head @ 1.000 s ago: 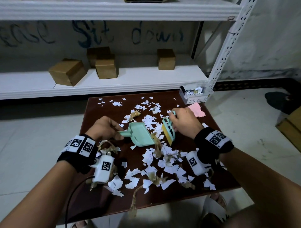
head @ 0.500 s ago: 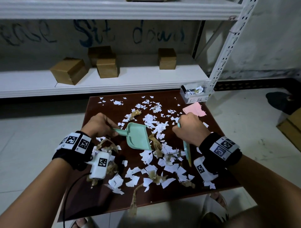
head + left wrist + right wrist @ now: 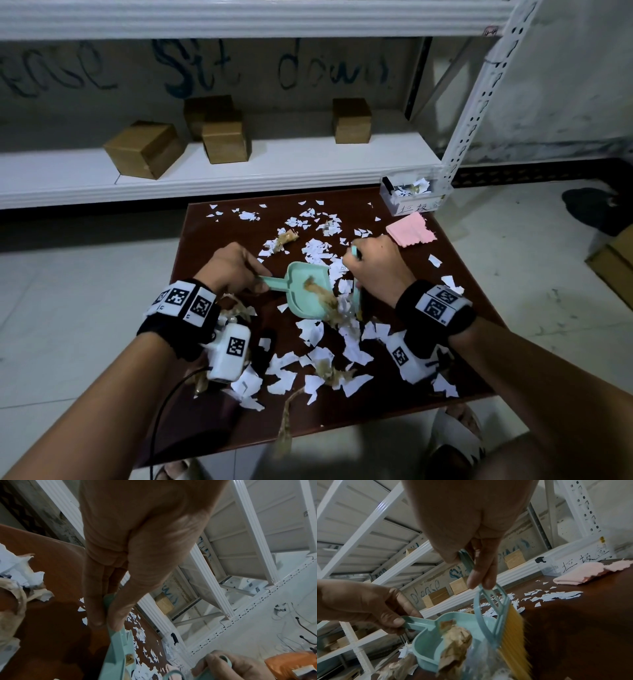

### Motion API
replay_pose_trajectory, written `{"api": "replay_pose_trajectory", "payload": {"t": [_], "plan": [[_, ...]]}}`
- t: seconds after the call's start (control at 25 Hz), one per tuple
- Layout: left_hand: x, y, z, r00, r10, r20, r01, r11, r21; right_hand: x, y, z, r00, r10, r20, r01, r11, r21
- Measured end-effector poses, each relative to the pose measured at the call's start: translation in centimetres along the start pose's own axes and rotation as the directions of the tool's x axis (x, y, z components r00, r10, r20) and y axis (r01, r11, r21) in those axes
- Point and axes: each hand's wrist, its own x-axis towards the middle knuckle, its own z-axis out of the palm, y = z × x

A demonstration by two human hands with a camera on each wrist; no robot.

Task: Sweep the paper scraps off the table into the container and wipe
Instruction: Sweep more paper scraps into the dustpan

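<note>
White and brown paper scraps [image 3: 320,342] litter the dark brown table [image 3: 472,294]. My left hand [image 3: 236,270] pinches the handle of a small teal dustpan [image 3: 306,291], which holds brown and white scraps [image 3: 455,639]. My right hand [image 3: 373,265] grips the teal handle of a yellow-bristled brush [image 3: 510,626], pressed against the dustpan's open edge. A clear container [image 3: 412,197] with scraps inside stands at the table's far right corner. A folded pink cloth [image 3: 411,229] lies just in front of it.
A white metal shelf [image 3: 205,178] behind the table carries several cardboard boxes [image 3: 145,149]. Its upright post [image 3: 479,89] rises beside the container. A cardboard box [image 3: 613,263] sits on the floor at the right. Pale tiled floor surrounds the table.
The brush has swept left from the table's right side up against the dustpan, pushing brown and white scraps into it. My left hand has kept the dustpan nearly in place.
</note>
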Motion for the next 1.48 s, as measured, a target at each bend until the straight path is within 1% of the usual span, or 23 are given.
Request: {"api": "replay_pose_trajectory", "payload": {"t": [0.12, 0.28, 0.4, 0.52, 0.6, 0.68, 0.76, 0.84, 0.88, 0.96, 1.04, 1.08, 1.12, 1.2, 1.28, 1.32, 1.44, 1.48], "plan": [[0.0, 0.1, 0.3, 1.000, 0.007, 0.013, -0.007, 1.000, 0.020, 0.1, 0.1, 0.4, 0.999, -0.040, -0.009, 0.040, 0.999, 0.018], [0.2, -0.3, 0.6, 1.000, -0.010, 0.016, 0.009, 0.999, 0.052, -0.2, -0.1, 0.2, 0.997, -0.066, -0.033, 0.070, 0.989, 0.128], [0.2, -0.5, 0.8, 0.999, -0.032, 0.038, 0.028, 0.996, 0.082, -0.3, -0.2, -0.4, 0.995, -0.061, -0.081, 0.076, 0.977, 0.200], [0.1, -0.4, 0.8, 0.998, -0.044, 0.050, 0.038, 0.993, 0.112, -0.1, 0.1, -1.6, 0.984, -0.093, -0.154, 0.121, 0.975, 0.184], [0.1, -0.3, 0.8, 0.997, -0.049, 0.053, 0.042, 0.992, 0.120, 0.2, 0.5, -2.5, 0.971, -0.120, -0.209, 0.148, 0.981, 0.122], [0.1, -0.3, 0.8, 0.998, -0.048, 0.050, 0.041, 0.991, 0.126, 0.5, 1.1, -3.0, 0.961, -0.132, -0.243, 0.152, 0.986, 0.063], [0.0, -0.2, 0.8, 0.998, -0.049, 0.047, 0.043, 0.991, 0.126, 0.6, 1.7, -3.1, 0.957, -0.123, -0.261, 0.138, 0.989, 0.042], [-0.1, -0.2, 0.9, 0.998, -0.049, 0.048, 0.042, 0.992, 0.121, 0.6, 2.0, -3.1, 0.958, -0.089, -0.271, 0.115, 0.990, 0.080], [-0.1, -0.1, 0.8, 0.998, -0.046, 0.049, 0.040, 0.992, 0.120, 0.6, 2.0, -3.2, 0.960, -0.055, -0.273, 0.097, 0.985, 0.143], [-0.2, -0.1, 0.9, 0.998, -0.043, 0.052, 0.036, 0.991, 0.129, 0.4, 1.5, -3.3, 0.962, 0.035, -0.271, 0.062, 0.938, 0.340], [-0.2, 0.0, 1.0, 0.997, -0.045, 0.059, 0.038, 0.991, 0.129, 0.2, 0.4, -3.7, 0.961, 0.117, -0.251, 0.032, 0.853, 0.521], [-0.2, 0.0, 1.0, 0.997, -0.047, 0.062, 0.039, 0.991, 0.131, 0.2, 0.0, -4.0, 0.960, 0.142, -0.242, 0.025, 0.817, 0.576], [-0.2, 0.1, 1.0, 0.997, -0.048, 0.065, 0.038, 0.990, 0.137, 0.2, -0.2, -4.1, 0.958, 0.157, -0.238, 0.020, 0.796, 0.605], [-0.3, 0.1, 1.1, 0.997, -0.049, 0.065, 0.040, 0.990, 0.135, 0.4, -0.3, -4.2, 0.957, 0.180, -0.226, -0.004, 0.789, 0.614], [-0.4, 0.1, 1.2, 0.997, -0.051, 0.066, 0.043, 0.993, 0.112, 0.5, 0.0, -4.1, 0.959, 0.214, -0.188, -0.048, 0.771, 0.635], [-0.5, 0.1, 1.2, 0.996, -0.052, 0.068, 0.045, 0.994, 0.098, 0.6, 0.1, -4.0, 0.961, 0.232, -0.151, -0.070, 0.733, 0.677], [-0.4, -0.1, 1.2, 0.996, -0.054, 0.067, 0.048, 0.995, 0.084, 0.8, 0.3, -3.8, 0.963, 0.269, -0.019, -0.132, 0.529, 0.838], [-0.4, -0.1, 1.2, 0.997, -0.050, 0.065, 0.045, 0.996, 0.083, 0.9, 0.2, -3.8, 0.963, 0.269, 0.006, -0.139, 0.480, 0.866]]}}
